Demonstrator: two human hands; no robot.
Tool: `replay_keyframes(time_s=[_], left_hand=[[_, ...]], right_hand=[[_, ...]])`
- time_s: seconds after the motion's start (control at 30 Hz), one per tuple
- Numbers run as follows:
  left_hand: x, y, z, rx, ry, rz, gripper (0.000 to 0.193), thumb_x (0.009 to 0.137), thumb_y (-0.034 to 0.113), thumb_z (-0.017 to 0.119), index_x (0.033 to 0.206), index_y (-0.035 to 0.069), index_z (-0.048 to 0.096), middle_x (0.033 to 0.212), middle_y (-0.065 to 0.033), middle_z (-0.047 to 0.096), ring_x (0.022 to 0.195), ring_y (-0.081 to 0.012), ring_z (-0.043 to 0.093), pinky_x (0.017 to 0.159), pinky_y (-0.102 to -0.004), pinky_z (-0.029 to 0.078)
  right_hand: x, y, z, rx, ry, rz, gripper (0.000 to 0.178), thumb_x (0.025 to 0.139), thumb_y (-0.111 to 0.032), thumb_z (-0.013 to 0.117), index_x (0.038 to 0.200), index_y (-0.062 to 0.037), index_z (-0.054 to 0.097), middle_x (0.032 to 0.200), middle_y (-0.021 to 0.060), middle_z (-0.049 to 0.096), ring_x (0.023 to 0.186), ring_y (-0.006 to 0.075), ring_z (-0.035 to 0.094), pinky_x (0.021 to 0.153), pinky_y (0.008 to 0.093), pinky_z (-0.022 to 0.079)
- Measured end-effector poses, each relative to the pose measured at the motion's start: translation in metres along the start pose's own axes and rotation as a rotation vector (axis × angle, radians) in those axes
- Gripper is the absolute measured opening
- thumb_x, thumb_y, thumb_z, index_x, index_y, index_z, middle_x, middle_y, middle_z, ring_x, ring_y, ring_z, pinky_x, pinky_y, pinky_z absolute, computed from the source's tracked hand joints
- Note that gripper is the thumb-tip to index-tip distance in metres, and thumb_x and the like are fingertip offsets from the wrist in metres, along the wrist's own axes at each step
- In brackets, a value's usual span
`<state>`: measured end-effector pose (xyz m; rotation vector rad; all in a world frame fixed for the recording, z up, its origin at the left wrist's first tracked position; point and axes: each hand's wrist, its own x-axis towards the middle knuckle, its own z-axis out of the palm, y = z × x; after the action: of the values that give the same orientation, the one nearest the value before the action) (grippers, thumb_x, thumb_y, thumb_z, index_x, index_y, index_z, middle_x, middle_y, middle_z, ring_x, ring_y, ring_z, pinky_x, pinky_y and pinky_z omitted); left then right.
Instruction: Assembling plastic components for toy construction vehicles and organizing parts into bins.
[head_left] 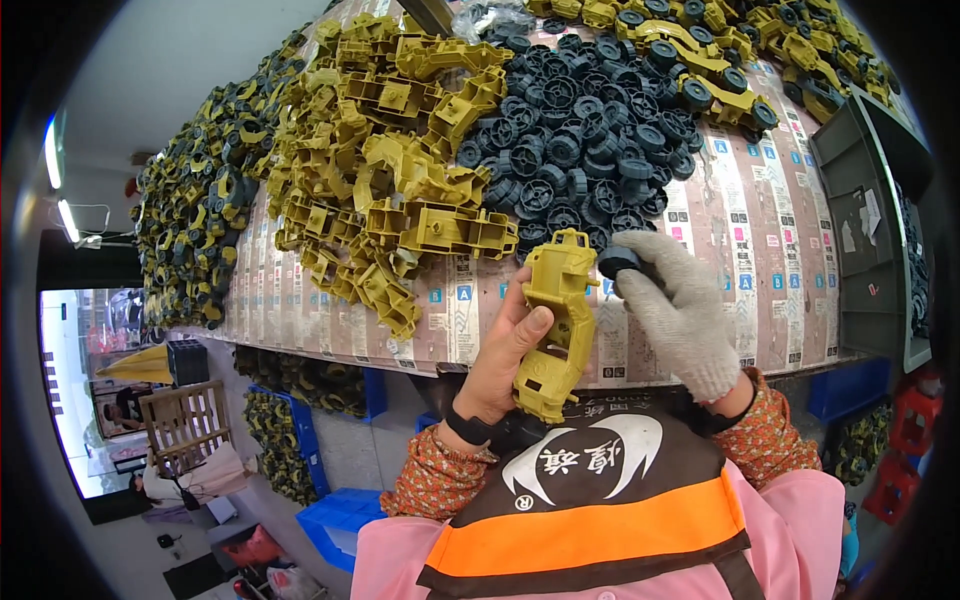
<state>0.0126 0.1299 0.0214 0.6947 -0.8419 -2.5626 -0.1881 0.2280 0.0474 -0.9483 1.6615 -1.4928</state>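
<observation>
My bare left hand (505, 352) is closed around a yellow plastic toy car chassis (557, 325), held upright over the table's near edge. My right hand (685, 310), in a pale knitted glove, pinches a black toy wheel (618, 262) between thumb and fingers. The wheel is close to the chassis's upper right side, by a short peg; whether they touch I cannot tell. Beyond my hands lies a heap of loose black wheels (560, 150). A pile of bare yellow chassis (400, 170) sits left of it.
Chassis with wheels fitted are heaped at the far left (205, 190) and far right (720, 75). On the right stands a grey crate (835, 190). Printed sheeting covers the table (760, 300). Below it are a blue bin (340, 525) and red stools (910, 425).
</observation>
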Motion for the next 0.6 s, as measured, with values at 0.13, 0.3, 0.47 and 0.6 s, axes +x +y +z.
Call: replay_keyframes(time_s=[0.13, 0.3, 0.47, 0.6], left_hand=[[0.000, -0.009, 0.005, 0.076, 0.042, 0.034, 0.068, 0.105, 0.029, 0.068, 0.159, 0.017, 0.028, 0.141, -0.0104, 0.058, 0.124, -0.0231, 0.063, 0.089, -0.0422, 0.064], [0.004, -0.024, 0.000, 0.296, 0.085, 0.187, 0.063, 0.108, 0.029, 0.065, 0.158, 0.014, 0.030, 0.142, -0.0098, 0.059, 0.126, -0.0184, 0.060, 0.101, -0.0334, 0.055], [0.008, -0.041, -0.008, 0.431, 0.133, 0.222, 0.064, 0.110, 0.027, 0.061, 0.159, 0.006, 0.025, 0.144, -0.0103, 0.056, 0.127, -0.0182, 0.057, 0.112, -0.0341, 0.044], [0.009, -0.042, -0.002, 0.531, 0.154, 0.267, 0.065, 0.111, 0.024, 0.060, 0.159, 0.003, 0.021, 0.142, -0.0108, 0.055, 0.127, -0.0185, 0.056, 0.112, -0.0337, 0.043]], right_hand=[[-0.007, 0.018, 0.016, -0.068, 0.055, -0.082, 0.032, 0.094, -0.003, 0.071, 0.126, -0.0001, 0.067, 0.105, 0.0141, 0.074, 0.093, 0.0212, 0.073, 0.080, 0.0346, 0.058], [-0.010, 0.023, 0.018, -0.065, 0.035, -0.050, 0.033, 0.094, -0.007, 0.073, 0.126, -0.0011, 0.068, 0.106, 0.0158, 0.074, 0.090, 0.0232, 0.073, 0.079, 0.0339, 0.058], [-0.012, 0.018, 0.019, -0.155, 0.019, -0.137, 0.035, 0.094, -0.007, 0.072, 0.129, -0.0020, 0.067, 0.101, 0.0171, 0.073, 0.081, 0.0263, 0.072, 0.074, 0.0350, 0.057], [-0.010, 0.024, 0.019, -0.230, 0.030, -0.208, 0.036, 0.094, -0.005, 0.070, 0.129, -0.0013, 0.067, 0.100, 0.0196, 0.073, 0.080, 0.0317, 0.073, 0.072, 0.0379, 0.057]])
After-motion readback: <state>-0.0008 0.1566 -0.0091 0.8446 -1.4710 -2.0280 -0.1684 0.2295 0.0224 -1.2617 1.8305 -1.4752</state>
